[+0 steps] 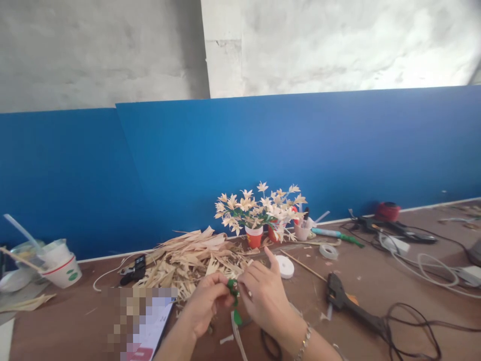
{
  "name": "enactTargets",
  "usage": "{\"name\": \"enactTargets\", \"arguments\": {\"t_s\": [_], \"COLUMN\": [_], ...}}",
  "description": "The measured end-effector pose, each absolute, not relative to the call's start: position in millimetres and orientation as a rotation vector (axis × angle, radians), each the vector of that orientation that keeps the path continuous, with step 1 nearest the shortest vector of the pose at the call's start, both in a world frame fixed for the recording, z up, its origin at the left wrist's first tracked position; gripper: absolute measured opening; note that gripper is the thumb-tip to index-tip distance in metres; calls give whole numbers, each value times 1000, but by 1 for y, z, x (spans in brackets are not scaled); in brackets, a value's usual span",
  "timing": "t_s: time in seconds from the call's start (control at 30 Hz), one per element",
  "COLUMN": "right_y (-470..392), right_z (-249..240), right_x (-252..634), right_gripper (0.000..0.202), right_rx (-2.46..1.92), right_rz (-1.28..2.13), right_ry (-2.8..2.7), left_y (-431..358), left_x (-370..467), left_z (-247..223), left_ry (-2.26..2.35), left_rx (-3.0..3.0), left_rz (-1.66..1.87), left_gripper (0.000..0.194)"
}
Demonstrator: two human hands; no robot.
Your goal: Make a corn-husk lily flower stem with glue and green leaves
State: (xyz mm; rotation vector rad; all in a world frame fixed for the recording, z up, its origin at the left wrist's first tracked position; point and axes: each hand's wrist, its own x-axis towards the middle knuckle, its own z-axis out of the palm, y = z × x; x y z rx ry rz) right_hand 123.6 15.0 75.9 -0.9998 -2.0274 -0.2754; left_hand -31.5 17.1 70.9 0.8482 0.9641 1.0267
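My left hand [206, 303] is closed in a pinch on a small dark green piece [232, 287], leaf-like or tape-like and too blurred to tell which. My right hand [265, 291] meets it from the other side, fingers bent together at the green piece, with one finger sticking up. Just below hangs a brighter green bit [237, 317], beside a pale strip [237, 338]. Beyond the hands lies a heap of dry, pale husk strips [176, 265]. Husk-coloured flowers [246, 203] stand in a red and white cup [254, 237] behind them.
To the right are a white tape roll [284, 266], a clear tape roll [328, 251], a thin stick [303, 264] and a black glue gun [349, 303] with its cord. White cables [424, 265] lie farther right. A phone-like screen [154, 321] and a paper cup [62, 271] are at left. A blue partition [225, 150] borders the table.
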Motion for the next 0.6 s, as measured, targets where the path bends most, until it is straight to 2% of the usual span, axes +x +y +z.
{"name": "enactTargets", "arguments": {"t_s": [0.1,0.27,0.37,0.47,0.6], "right_y": [15,14,12,10,12], "right_z": [77,77,80,89,100], "right_x": [125,123,123,125,134], "right_gripper": [15,16,15,14,4], "right_rx": [-1003,-995,-1008,-1074,-1220], "right_rz": [-256,-226,-98,207,853], "right_ry": [-2009,-1969,-1942,-1969,-1933], "left_y": [15,19,23,24,19], "left_x": [-31,-33,-38,-44,-49], "left_z": [78,77,74,75,82], "left_ry": [958,1189,1202,1122,1016], "left_rx": [969,1277,1440,1548,1571], "left_rz": [1076,1139,1168,1168,1085], "left_gripper": [6,16,12,9,6]}}
